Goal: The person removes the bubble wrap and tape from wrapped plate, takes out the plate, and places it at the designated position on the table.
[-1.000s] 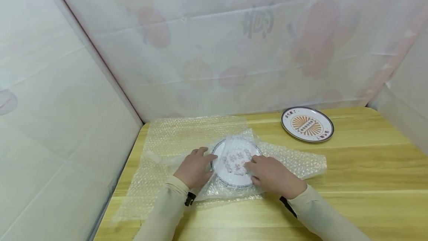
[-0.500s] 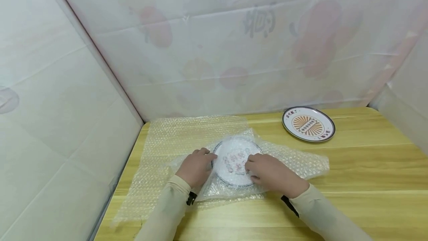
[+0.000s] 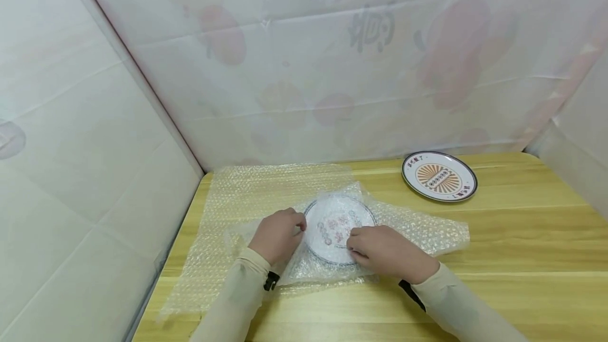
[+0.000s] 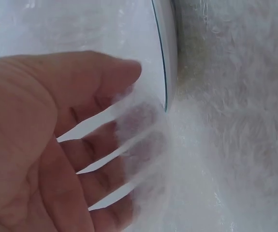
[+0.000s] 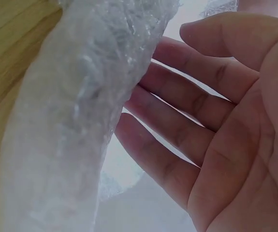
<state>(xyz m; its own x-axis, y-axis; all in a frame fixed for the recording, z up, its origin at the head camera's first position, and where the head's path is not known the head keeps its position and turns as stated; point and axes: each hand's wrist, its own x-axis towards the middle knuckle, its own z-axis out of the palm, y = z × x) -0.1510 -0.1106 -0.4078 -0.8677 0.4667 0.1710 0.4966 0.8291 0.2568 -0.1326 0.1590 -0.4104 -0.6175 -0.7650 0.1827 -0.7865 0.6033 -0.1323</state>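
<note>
A round plate with a dark patterned rim [image 3: 334,205] lies mid-table under a layer of bubble wrap [image 3: 415,226], its pink print showing through. My left hand [image 3: 275,239] is at the plate's left edge with curled fingers; in the left wrist view its fingertips show through the film, the thumb lying on the near side. On the right part of the wrapped plate rests my right hand [image 3: 387,252]. The right wrist view shows its fingers [image 5: 177,96] extended, tips at the edge of the bubble wrap and the thumb apart from them.
Another plate [image 3: 439,176], with an orange sunburst print and dark rim, sits at the back right of the wooden table [image 3: 522,236]. Flat bubble wrap spreads over the table's left part. Fabric walls [image 3: 304,67] stand behind and at both sides.
The left fingers have curled in at the plate's left edge. The right hand has shifted little, its fingers drawn slightly together. The film over the plate lies a bit differently.
</note>
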